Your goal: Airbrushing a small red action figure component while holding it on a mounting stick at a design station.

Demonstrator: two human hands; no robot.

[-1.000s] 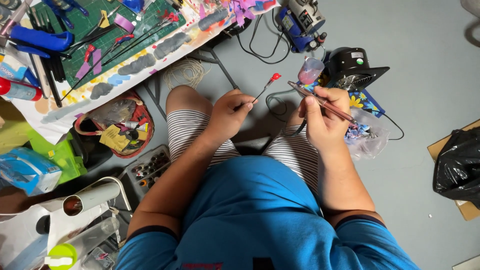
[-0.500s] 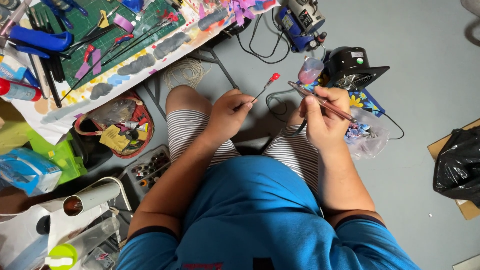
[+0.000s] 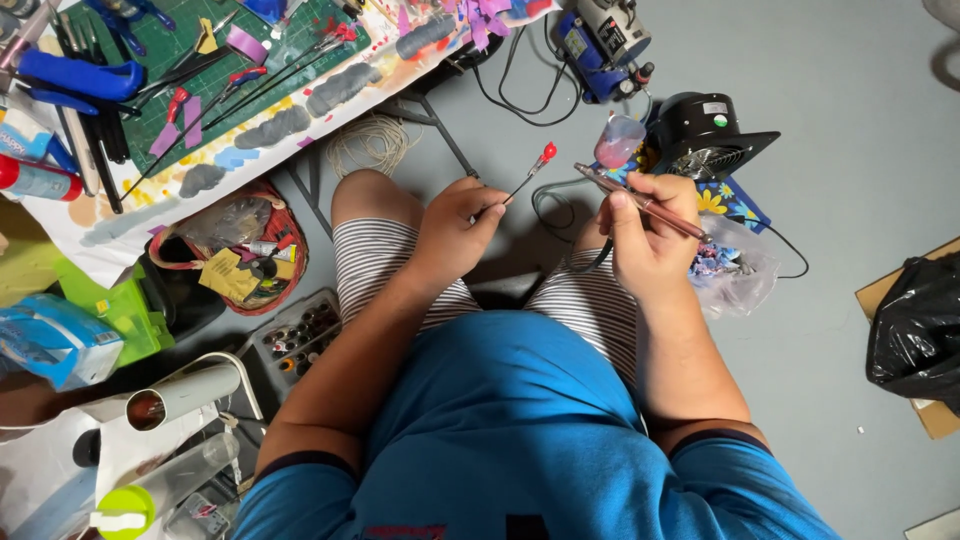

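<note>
Left hand [image 3: 455, 228] pinches a thin stick [image 3: 520, 185] with a red tip over the knees; right hand [image 3: 648, 235] is closed around a brown airbrush [image 3: 640, 202] aimed at it. Black fan [image 3: 715, 135] just beyond, cluttered table [image 3: 130, 215] to the left

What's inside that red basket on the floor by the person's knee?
The red basket holds a yellow tag, crumpled clear plastic and a small tube. Whatever lies underneath them is covered.

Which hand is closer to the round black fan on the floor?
The right hand, holding a pen-like tool, sits just below-left of the black fan. The left hand, pinching a red-tipped stick, is further left.
</note>
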